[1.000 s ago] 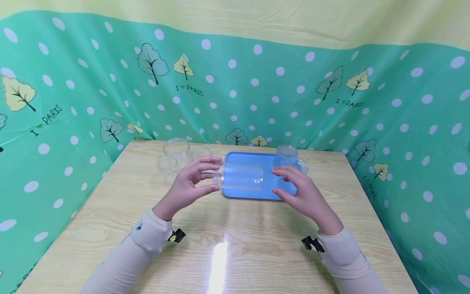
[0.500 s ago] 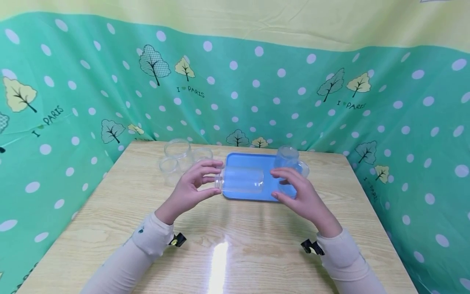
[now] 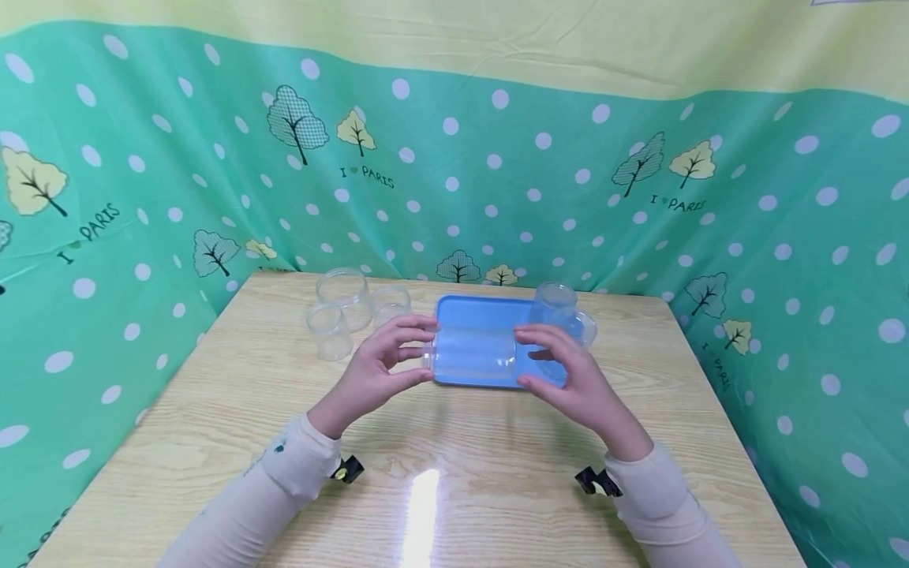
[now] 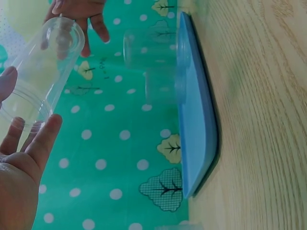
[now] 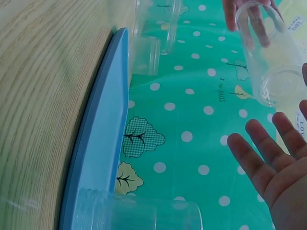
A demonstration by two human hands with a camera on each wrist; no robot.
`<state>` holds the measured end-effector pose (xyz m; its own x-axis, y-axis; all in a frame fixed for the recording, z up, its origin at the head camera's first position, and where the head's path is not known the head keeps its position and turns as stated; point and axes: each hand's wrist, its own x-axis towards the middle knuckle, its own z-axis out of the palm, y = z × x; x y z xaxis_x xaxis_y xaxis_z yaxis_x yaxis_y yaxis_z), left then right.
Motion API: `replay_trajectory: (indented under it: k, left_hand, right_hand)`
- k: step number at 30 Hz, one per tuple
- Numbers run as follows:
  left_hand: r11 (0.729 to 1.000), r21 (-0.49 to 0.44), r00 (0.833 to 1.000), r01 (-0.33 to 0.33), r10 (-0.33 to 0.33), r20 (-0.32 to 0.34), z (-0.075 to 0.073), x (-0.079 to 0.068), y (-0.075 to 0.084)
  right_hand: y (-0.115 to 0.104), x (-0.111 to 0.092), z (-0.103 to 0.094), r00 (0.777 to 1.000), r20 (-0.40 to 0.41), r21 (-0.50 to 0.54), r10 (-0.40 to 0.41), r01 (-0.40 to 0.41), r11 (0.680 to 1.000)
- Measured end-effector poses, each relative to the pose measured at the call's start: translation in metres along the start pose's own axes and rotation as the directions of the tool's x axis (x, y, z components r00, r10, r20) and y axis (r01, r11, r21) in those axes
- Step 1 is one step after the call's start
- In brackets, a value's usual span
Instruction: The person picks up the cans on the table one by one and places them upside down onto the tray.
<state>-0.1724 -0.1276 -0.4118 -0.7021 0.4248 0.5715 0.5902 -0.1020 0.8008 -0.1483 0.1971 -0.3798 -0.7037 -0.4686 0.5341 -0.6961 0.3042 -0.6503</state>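
Note:
A clear jar (image 3: pixel 472 353) lies sideways in the air above the front of the blue tray (image 3: pixel 483 308). My left hand (image 3: pixel 387 363) grips it by the neck, thumb below and fingers above. My right hand (image 3: pixel 568 375) stands at the jar's base end with thumb and fingers spread apart. In the right wrist view the fingers of the right hand (image 5: pixel 283 167) look straight and separate from the jar (image 5: pixel 271 57). The left wrist view has the jar (image 4: pixel 45 67) between both hands, the left thumb and fingers around its ringed end.
On the tray's right side stand clear jars, one tall (image 3: pixel 555 300), partly hidden by the right hand. Several clear containers stand at the back left of the wooden table, among them a wide jar (image 3: pixel 344 292) and a small one (image 3: pixel 329 331). A green dotted curtain (image 3: pixel 454 181) encloses the table.
The left hand and the jar have shifted slightly right and down. My right hand has come a little left, narrowing the gap to the jar's base.

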Motion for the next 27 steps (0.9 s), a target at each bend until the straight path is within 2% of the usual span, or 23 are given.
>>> replay_trajectory:
  k: [3,9,12,27]
  left_hand:
    - [1.000,-0.011,1.000,0.008,-0.008,-0.004,0.001,-0.001,-0.001]
    - [0.998,-0.035,0.999,0.048,-0.049,-0.018,0.003,-0.002,-0.002]
    - [0.997,-0.042,0.998,0.061,-0.061,-0.020,0.004,-0.002,-0.001]
    - [0.996,-0.064,0.998,0.061,-0.062,-0.018,0.008,-0.002,-0.002]
  right_hand:
    - [-0.003,0.001,0.000,1.000,0.006,0.027,-0.002,0.002,1.000]
    - [0.022,-0.003,0.006,1.000,0.010,0.073,-0.010,0.009,0.997]
    - [0.029,-0.005,0.008,1.000,0.007,0.094,-0.018,0.017,0.995]
    - [0.025,-0.007,0.011,0.999,0.032,0.260,0.026,-0.033,0.965]
